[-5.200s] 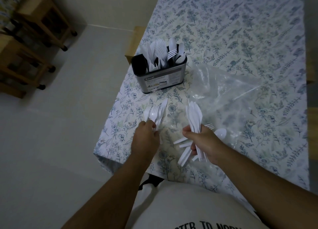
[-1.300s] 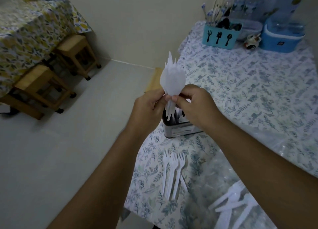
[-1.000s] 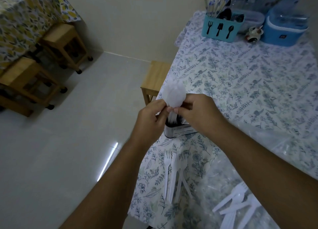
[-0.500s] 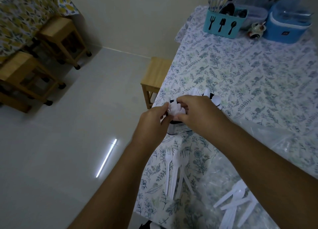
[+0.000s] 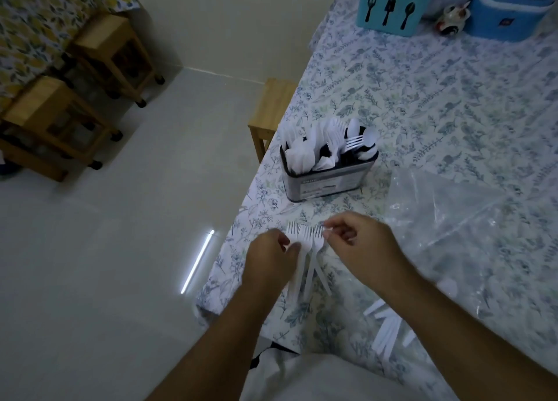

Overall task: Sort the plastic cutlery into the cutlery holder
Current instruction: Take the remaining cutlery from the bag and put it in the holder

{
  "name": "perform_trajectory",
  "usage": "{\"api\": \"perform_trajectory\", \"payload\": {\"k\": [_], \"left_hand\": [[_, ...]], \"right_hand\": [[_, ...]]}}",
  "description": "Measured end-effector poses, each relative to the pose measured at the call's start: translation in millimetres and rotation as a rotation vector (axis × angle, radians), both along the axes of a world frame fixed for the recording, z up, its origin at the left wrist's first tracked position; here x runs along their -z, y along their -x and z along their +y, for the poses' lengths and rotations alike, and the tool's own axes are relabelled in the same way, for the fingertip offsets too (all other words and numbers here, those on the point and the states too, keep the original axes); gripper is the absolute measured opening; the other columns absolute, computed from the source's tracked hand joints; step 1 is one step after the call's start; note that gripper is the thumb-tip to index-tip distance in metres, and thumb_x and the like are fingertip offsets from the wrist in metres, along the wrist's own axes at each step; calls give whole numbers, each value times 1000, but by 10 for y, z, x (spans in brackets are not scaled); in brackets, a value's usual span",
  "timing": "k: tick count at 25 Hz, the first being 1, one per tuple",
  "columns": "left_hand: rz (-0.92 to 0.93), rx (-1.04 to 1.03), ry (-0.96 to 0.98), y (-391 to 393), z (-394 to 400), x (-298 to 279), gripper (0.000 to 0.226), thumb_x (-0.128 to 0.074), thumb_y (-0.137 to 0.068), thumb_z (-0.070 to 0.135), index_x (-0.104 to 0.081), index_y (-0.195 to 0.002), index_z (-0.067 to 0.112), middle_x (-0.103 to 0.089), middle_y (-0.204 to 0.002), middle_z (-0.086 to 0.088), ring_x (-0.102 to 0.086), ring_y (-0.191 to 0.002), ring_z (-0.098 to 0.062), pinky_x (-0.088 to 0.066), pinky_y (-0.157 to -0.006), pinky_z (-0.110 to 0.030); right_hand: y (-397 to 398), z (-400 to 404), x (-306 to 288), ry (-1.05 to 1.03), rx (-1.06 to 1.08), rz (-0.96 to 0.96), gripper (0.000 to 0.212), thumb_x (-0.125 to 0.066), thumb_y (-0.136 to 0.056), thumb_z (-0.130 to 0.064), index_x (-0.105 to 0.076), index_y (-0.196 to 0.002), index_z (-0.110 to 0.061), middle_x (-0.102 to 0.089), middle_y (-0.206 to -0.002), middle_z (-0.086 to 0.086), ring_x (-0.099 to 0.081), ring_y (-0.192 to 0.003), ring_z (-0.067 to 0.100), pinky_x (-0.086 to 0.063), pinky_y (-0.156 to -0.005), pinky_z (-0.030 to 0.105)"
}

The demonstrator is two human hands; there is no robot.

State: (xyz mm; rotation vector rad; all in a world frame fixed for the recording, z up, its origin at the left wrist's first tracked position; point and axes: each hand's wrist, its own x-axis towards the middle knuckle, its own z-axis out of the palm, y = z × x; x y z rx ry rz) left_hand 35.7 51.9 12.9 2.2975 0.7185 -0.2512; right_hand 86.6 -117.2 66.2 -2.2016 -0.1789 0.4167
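The floral-clothed table (image 5: 422,77) carries the cutlery holder (image 5: 327,182), loose forks (image 5: 305,240), a plastic bag (image 5: 471,225).
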Motion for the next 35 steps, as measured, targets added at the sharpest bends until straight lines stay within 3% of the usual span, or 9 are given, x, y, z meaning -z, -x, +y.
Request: {"api": "perform_trajectory", "payload": {"k": [3, 7, 12, 15, 20, 23, 27, 31, 35], "left_hand": [[116, 15, -33, 146, -195, 244, 22, -68, -90, 39, -65, -94, 18, -66, -83, 3, -63, -71, -13, -51, -59, -25], [83, 20, -32, 150, -325, 345, 31, -65, -91, 35, -62, -70, 12, -60, -61, 2, -51, -48, -11, -43, -46, -26], [130, -69, 143, 149, -283, 336, 34, -69, -87, 22, -66, -58, 4, -56, -48, -10, -47, -37, -13, -41, -40, -22], [122, -131, 204, 191, -253, 290, 35, -71, -85, 22, -63, -56, 6, -52, -46, -3, -43, -36, -10, -36, -39, -16], [132, -239, 730, 266, -240, 141, 25, -75, -88, 14, -70, -90, -10, -53, -51, -1, -44, -42, -11, -39, -44, -21], [182, -95, 946, 291, -223, 42, 20, -71, -93, 18, -70, -84, 0, -42, -57, -3, -35, -49, -13, -33, -47, -23], [148, 190, 610, 277, -190, -24, 29, -62, -99, 25, -69, -84, 1, -48, -60, -2, -40, -45, -5, -41, -47, -20], [113, 399, 326, 217, -236, -28, 34, -53, -102, 22, -62, -70, 14, -48, -55, 4, -40, -45, -5, -34, -50, -23], [68, 235, 143, 207, -173, 37, 19, -60, -98, 30, -70, -91, 15, -62, -71, 5, -55, -53, -5, -41, -50, -20]], "right_hand": [[233, -161, 315, 42, -22, 135, 10, -71, -91, -20, -73, -92, -30, -70, -82, -14, -63, -71, -4, -48, -65, 8], [379, -293, 439, 42, -7, 238, 11, -70, -92, -19, -74, -92, -29, -72, -86, -9, -66, -76, 2, -49, -65, 8], [409, -327, 506, 8, 48, 369, 14, -69, -90, -21, -73, -88, -35, -73, -90, -5, -70, -85, 13, -62, -81, 35], [392, -308, 524, -54, 113, 448, 13, -69, -91, -21, -75, -97, -30, -73, -90, -3, -72, -84, 16, -63, -83, 39], [341, -190, 442, -340, 219, 627, 20, -69, -95, -16, -72, -115, -14, -73, -95, 7, -68, -80, 16, -61, -71, 28], [315, -145, 466, -539, 268, 790, 14, -68, -95, -11, -73, -107, -9, -73, -96, 12, -67, -81, 17, -59, -68, 27], [310, -156, 545, -574, 253, 915, 16, -67, -94, -5, -72, -99, 10, -67, -84, 12, -62, -73, 14, -58, -64, 23], [363, -139, 602, -550, 241, 826, 11, -70, -93, -10, -78, -95, -3, -69, -76, 5, -61, -69, 13, -54, -65, 27], [330, -177, 547, -327, 209, 591, 14, -72, -92, -26, -80, -90, -13, -79, -89, 3, -66, -75, 10, -50, -69, 26]]}}
